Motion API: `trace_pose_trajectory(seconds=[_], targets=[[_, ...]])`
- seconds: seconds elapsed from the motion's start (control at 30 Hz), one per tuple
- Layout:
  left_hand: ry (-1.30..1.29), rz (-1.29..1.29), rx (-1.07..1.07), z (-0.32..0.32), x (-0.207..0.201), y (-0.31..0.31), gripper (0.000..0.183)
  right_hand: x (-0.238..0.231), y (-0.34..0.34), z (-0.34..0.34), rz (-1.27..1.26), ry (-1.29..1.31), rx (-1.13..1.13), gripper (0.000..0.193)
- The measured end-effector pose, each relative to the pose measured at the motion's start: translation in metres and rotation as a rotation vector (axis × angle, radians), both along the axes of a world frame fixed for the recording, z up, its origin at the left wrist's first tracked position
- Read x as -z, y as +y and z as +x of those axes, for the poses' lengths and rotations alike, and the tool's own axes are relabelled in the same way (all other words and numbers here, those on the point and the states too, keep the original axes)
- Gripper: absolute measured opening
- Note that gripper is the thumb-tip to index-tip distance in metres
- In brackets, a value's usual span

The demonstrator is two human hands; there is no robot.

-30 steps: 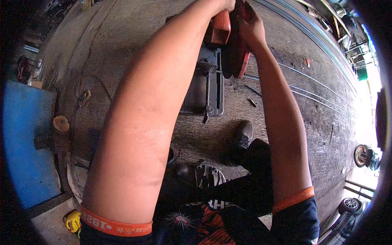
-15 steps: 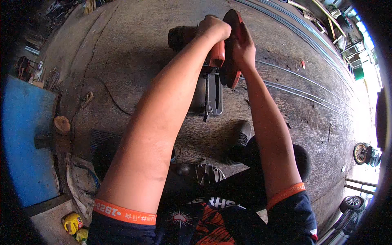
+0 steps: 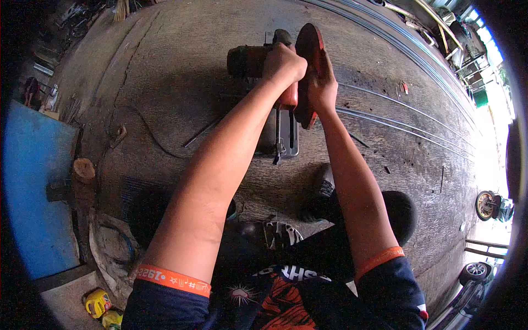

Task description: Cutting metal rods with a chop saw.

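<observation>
In front of me on the floor stands a cut-off saw with a red body (image 3: 290,97), a dark cylindrical motor (image 3: 245,61) and a grey metal base (image 3: 290,142). My left hand (image 3: 284,65) is closed around the top of the red body, at its dark handle (image 3: 282,37). To its right rises a large reddish-brown disc-shaped part (image 3: 308,41), tilted nearly edge-on to me. My right hand (image 3: 323,88) lies against the right side of this disc, a finger stretched upward along it. Its other fingers are partly hidden. A threaded clamp screw (image 3: 278,132) sits on the base.
Long thin metal rods (image 3: 404,100) lie on the floor to the right. A blue panel (image 3: 38,187), a wood stump (image 3: 84,169) and yellow containers (image 3: 98,302) are on the left. A dark cable (image 3: 147,129) crosses the floor. My shoe (image 3: 324,181) is close to the base.
Both hands have come slightly nearer to me, and the saw's red body and the disc have moved the same way with them. The base has hardly moved.
</observation>
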State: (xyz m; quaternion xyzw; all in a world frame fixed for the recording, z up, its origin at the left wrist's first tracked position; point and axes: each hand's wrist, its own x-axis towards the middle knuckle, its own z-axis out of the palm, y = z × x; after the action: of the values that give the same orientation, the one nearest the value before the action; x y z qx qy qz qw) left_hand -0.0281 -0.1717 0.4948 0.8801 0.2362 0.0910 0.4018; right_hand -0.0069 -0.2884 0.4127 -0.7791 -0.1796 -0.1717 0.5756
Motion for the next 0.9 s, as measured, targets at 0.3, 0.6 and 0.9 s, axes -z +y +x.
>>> trace_pose_trajectory(seconds=[0.3,0.6,0.9], targets=[[0.033,0.012,0.041,-0.01,0.015,-0.002,0.052,0.013,-0.003,-0.009,0.035,-0.02,-0.005,0.057],[-0.061,0.016,0.034,-0.017,0.031,-0.005,0.049,0.024,-0.004,-0.014,0.021,-0.099,0.015,0.055],[-0.072,0.023,-0.008,-0.019,0.046,-0.006,0.053,0.03,-0.007,-0.021,0.034,-0.068,0.012,0.053]])
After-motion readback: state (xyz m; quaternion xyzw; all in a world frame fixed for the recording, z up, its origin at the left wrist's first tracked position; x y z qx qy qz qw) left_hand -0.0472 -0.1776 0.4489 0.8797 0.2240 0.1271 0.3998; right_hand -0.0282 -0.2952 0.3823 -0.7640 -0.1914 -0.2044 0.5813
